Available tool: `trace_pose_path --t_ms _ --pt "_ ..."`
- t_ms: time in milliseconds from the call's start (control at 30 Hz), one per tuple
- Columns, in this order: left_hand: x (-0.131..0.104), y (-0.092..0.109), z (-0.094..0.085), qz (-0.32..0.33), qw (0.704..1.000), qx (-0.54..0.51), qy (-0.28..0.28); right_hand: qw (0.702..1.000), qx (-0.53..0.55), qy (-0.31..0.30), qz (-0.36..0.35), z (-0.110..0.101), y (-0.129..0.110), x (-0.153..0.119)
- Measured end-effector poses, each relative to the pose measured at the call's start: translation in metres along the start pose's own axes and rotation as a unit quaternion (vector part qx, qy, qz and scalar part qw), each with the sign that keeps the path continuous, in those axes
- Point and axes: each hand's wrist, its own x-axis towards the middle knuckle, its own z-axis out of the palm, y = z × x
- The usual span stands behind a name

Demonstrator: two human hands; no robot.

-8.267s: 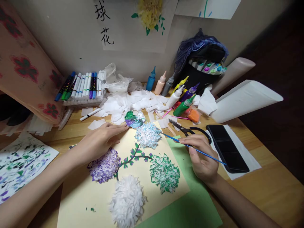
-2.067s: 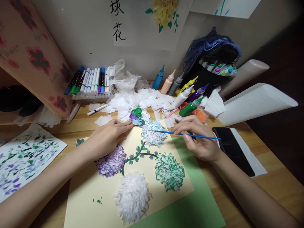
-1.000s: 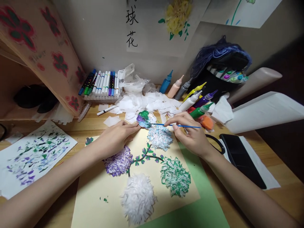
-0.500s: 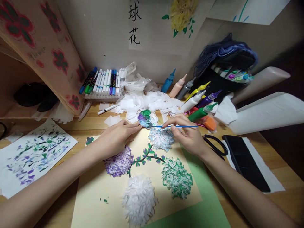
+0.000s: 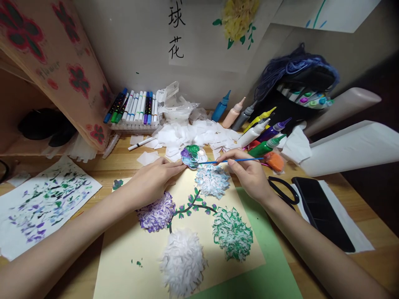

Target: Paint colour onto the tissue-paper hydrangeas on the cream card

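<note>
My right hand (image 5: 247, 170) pinches a thin blue paintbrush (image 5: 240, 160), its tip on the lower right part of a small round palette (image 5: 192, 154) smeared with green, purple and light blue paint. The fingertips of my left hand (image 5: 158, 178) hold the palette's left edge. Below lies a cream sheet (image 5: 121, 249) with a painted branch (image 5: 190, 207) and crinkled paper flowers: a light blue one (image 5: 213, 180) just under the brush, a purple one (image 5: 157, 214) beneath my left hand, a green one (image 5: 233, 233) and a white one (image 5: 183, 262).
Behind the palette are white paper scraps (image 5: 199, 133), markers (image 5: 134, 106) and paint bottles (image 5: 251, 133). Black scissors (image 5: 283, 190) and a black case (image 5: 322, 214) lie right. A paint-stained sheet (image 5: 46, 203) is at left; a paper roll (image 5: 352, 147) lies far right.
The brush has tilted, its back end now higher, and its tip has shifted slightly on the palette. My right fingers have moved a little; my left hand has stayed in place.
</note>
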Motion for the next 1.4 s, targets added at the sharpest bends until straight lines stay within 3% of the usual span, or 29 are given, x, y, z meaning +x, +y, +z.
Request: trace_pose_path --t_ms 400,1033,1400 --pt "0.0005 -0.0001 0.0003 -0.004 1.000 0.005 -0.007 0.999 -0.041 -0.029 -0.013 0.0017 -0.0009 -0.0007" --pt "-0.0001 0.0002 -0.0002 -0.008 1.000 -0.004 -0.010 0.999 0.036 -0.003 0.014 0.0001 0.0006 0.0017" --pt "0.0002 0.0009 -0.0002 -0.019 1.000 0.001 -0.018 1.000 0.005 0.009 -0.004 -0.0038 -0.0004 0.0018"
